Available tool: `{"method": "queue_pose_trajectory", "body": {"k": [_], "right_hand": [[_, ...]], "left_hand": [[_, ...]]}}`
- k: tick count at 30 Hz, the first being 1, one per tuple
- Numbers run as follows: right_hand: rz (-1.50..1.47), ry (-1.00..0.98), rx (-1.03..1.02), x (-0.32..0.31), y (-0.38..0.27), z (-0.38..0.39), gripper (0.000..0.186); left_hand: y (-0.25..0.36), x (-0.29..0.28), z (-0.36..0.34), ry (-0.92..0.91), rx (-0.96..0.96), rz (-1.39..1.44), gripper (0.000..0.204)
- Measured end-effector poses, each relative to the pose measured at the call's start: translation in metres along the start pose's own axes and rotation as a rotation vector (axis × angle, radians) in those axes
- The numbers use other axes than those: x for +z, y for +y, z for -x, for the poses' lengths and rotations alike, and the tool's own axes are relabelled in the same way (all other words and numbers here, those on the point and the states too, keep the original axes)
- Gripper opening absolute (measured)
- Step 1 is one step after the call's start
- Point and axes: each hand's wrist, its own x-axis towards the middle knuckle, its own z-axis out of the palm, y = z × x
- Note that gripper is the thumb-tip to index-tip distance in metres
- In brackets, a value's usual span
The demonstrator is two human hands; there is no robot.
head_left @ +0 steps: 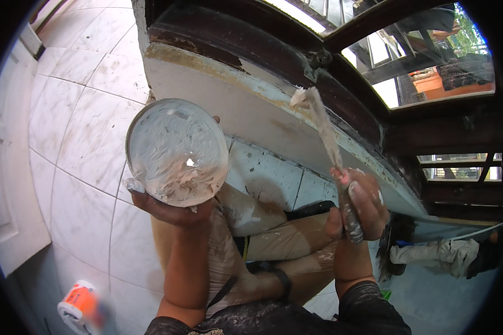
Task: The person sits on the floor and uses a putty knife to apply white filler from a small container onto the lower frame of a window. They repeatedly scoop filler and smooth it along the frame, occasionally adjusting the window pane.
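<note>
Much of the left hand (170, 209) is hidden behind a round lid (176, 152) smeared with white filler, which is held up on the fingers; one fingertip shows at its upper right rim, and the grip is closed on it from beneath. The right hand (359, 204) is wrapped in a full grip around the handle of a putty knife (325, 134); the handle is mostly covered by the fingers, and the blade is caked with white paste, so its edge is hard to make out. The blade's tip is seen against the pale, chipped sill (246, 95) below a dark wooden window frame (374, 106), though contact cannot be confirmed. The person's bent knees, spattered with white, are partly hidden by the forearms. At the lower left, on the tiled floor (78, 139), an orange and white tub (79, 304) is blurred and cut by the dark rim; its label is unreadable. At the right, a crumpled pale cloth (441, 254) lies on the floor.
</note>
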Motion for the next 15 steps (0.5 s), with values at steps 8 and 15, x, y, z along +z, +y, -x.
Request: {"method": "queue_pose_trajectory", "body": {"k": [8, 15], "right_hand": [[0.066, -0.075, 0.015, 0.027, 0.08, 0.038, 0.044], [-0.006, -0.035, -0.019, 0.024, 0.081, 0.033, 0.045]], "left_hand": [[0.002, 0.012, -0.002, 0.17, -0.022, -0.352, 0.108], [0.002, 0.004, 0.002, 0.143, -0.088, 0.008, 0.111]]}}
